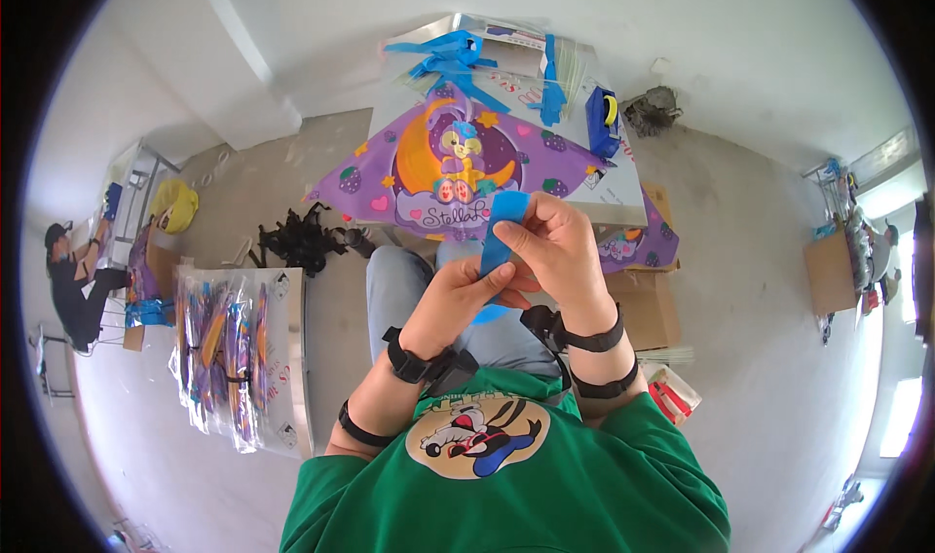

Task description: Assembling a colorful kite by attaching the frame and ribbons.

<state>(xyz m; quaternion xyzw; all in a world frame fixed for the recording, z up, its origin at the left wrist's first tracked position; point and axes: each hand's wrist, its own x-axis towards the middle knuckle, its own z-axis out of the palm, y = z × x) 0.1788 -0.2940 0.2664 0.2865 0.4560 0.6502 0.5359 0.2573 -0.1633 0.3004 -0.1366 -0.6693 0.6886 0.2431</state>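
Left hand (456,300) and right hand (551,246) raised just before the purple cartoon-printed kite (458,168), both pinching a flat blue plastic strip (501,227).

purple kite (458,168) on table (623,198) | packaged kites (219,358) left | cardboard box (648,310)

The strip (499,234) pinched between the left hand (458,295) and right hand (553,251) is plain bright blue. The kite (458,168) on the counter (623,198) is purple, printed with an orange crescent moon, strawberries, hearts and stars. More blue ribbons (450,58) lie beyond it. The person's shirt (584,495) is green; the wrist straps (417,366) are black.
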